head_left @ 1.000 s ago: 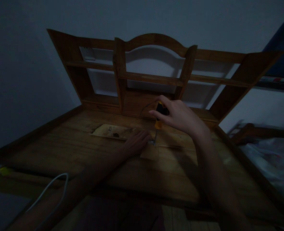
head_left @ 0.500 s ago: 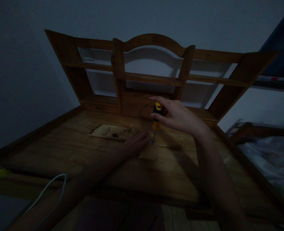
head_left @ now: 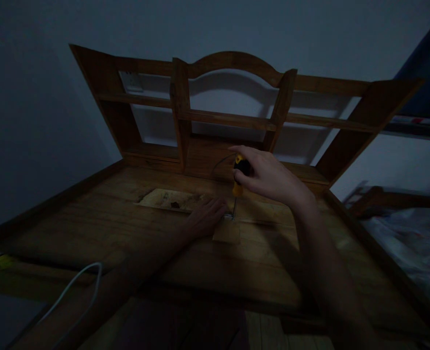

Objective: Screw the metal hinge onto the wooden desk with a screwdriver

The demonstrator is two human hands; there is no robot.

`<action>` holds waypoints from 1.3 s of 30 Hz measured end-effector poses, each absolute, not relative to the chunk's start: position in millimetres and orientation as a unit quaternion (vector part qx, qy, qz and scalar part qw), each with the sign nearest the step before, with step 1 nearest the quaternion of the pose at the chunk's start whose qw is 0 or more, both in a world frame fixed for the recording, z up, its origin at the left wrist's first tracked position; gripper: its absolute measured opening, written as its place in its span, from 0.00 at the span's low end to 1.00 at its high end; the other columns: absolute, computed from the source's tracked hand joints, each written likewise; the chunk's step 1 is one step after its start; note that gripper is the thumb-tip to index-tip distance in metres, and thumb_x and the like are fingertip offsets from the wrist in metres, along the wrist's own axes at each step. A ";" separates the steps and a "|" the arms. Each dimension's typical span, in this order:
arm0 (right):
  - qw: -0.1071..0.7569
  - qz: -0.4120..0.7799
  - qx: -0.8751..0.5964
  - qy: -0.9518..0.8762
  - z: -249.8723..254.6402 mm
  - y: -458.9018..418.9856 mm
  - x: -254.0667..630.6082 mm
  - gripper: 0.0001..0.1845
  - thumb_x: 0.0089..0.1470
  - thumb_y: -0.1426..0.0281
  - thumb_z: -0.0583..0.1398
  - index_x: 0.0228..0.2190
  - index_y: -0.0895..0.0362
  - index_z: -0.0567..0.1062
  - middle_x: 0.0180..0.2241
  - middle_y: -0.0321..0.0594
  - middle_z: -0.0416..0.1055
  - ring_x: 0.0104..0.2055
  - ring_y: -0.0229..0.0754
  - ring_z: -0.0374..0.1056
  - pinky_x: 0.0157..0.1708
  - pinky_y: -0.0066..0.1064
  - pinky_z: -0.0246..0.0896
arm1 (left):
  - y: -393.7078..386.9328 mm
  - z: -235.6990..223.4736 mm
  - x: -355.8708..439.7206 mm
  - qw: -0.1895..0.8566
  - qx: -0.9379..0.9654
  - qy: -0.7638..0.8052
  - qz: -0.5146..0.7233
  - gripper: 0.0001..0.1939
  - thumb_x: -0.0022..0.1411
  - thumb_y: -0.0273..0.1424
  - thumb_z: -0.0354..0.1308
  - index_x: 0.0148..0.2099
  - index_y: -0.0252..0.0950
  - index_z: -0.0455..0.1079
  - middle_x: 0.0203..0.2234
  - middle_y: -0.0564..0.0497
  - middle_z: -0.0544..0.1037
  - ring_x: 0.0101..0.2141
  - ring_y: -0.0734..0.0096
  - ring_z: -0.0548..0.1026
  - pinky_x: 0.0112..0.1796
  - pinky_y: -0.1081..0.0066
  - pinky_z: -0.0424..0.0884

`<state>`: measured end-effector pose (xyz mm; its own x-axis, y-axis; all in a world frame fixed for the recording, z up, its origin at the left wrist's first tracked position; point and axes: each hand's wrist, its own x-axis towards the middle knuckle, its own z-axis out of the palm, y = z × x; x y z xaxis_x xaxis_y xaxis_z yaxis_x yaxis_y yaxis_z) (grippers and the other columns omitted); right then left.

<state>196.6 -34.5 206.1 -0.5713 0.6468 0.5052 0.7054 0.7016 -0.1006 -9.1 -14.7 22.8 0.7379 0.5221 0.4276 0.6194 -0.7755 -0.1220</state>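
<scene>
My right hand (head_left: 269, 175) grips a yellow and black screwdriver (head_left: 237, 190) by its handle, thumb and fingers around it. The screwdriver stands nearly upright, and its tip meets a small metal piece (head_left: 228, 217) on the desk. What kind of metal piece this is, I cannot make out. My left hand (head_left: 208, 216) lies flat, fingers stretched toward the metal piece, the fingertips touching or right beside it. A thin, light wooden piece (head_left: 226, 233) lies just in front of the screwdriver tip.
The wooden desk top (head_left: 127, 233) has a rough, pale strip (head_left: 164, 199) left of my hands. A wooden shelf unit (head_left: 225, 116) rises at the back against the wall. A white cable (head_left: 72, 279) loops near my left forearm. Clear plastic (head_left: 408, 233) lies off to the right.
The screwdriver handle has turned a little in my right hand, and my thumb has shifted slightly on it. My left hand keeps its place.
</scene>
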 end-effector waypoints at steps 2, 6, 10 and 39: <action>0.260 -0.064 -0.386 -0.883 204.8 -34.6 195.6 0.26 0.63 0.64 0.55 0.60 0.59 0.65 0.59 0.51 0.69 0.59 0.52 0.66 0.58 0.44 0.59 | -14.8 22.9 -8.8 0.125 -0.922 -0.310 -0.194 0.14 0.68 0.24 0.51 0.54 0.33 0.67 0.54 0.38 0.71 0.54 0.53 0.69 0.53 0.54 0.67; 0.251 -0.086 -0.415 -0.871 203.6 -35.7 193.5 0.26 0.65 0.57 0.54 0.58 0.58 0.66 0.54 0.51 0.72 0.54 0.54 0.69 0.54 0.45 0.62 | -14.5 22.7 -8.5 0.123 -0.921 -0.310 -0.200 0.15 0.68 0.26 0.52 0.55 0.34 0.66 0.55 0.38 0.70 0.54 0.53 0.69 0.53 0.54 0.67; 0.249 -0.087 -0.423 -0.867 205.4 -36.4 194.1 0.25 0.63 0.61 0.54 0.58 0.58 0.66 0.54 0.51 0.70 0.52 0.54 0.69 0.53 0.45 0.62 | -15.0 22.3 -8.7 0.139 -0.917 -0.317 -0.197 0.17 0.66 0.24 0.52 0.56 0.35 0.65 0.54 0.39 0.70 0.54 0.52 0.69 0.54 0.53 0.66; 0.268 0.009 -0.304 -0.914 204.5 -32.7 196.3 0.32 0.58 0.71 0.58 0.63 0.55 0.60 0.63 0.47 0.64 0.64 0.50 0.61 0.62 0.45 0.56 | -14.7 19.6 -11.0 0.182 -0.917 -0.302 -0.187 0.11 0.69 0.26 0.52 0.51 0.31 0.69 0.53 0.39 0.71 0.54 0.53 0.70 0.56 0.54 0.66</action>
<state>196.3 -32.7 204.5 -0.6710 0.5607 0.4850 0.5512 0.8148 -0.1794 -11.0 -14.7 19.6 0.7481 0.4856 0.4523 0.6217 -0.7513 -0.2217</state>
